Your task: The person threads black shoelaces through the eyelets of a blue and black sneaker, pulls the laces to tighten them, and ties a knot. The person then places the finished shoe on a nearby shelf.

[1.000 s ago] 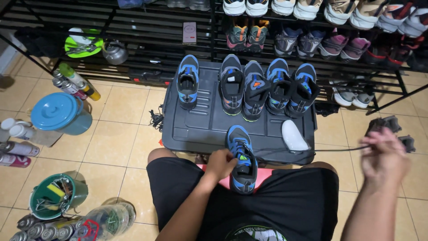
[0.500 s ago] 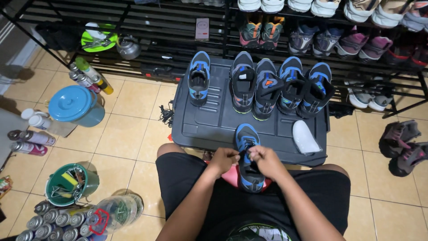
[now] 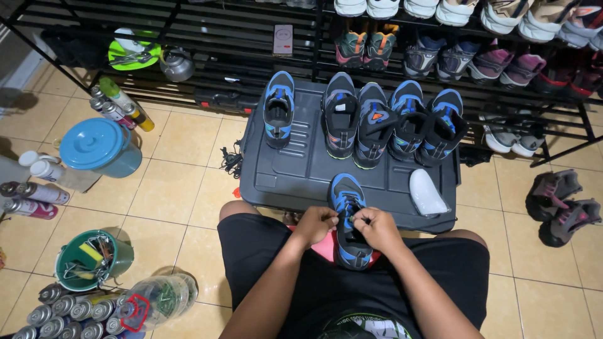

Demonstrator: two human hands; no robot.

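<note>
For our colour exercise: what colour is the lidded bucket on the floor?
Light blue bucket, clearest in the head view.

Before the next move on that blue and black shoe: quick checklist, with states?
1. Both hands on the blue and black shoe: ok; left hand and right hand meet at its laces.
2. Shoe supported: ok; heel on lap, toe on the dark grey plastic lid.
3. Lace ends free: cannot tell, fingers hide them.
4. White shoe insert apart from hands: ok.
5. Five blue shoes upright on lid: ok.

Looks like a home shoe-cleaning corner. Tiled floor, black shoe racks full of sneakers. Spray cans, bucket alongside
</note>
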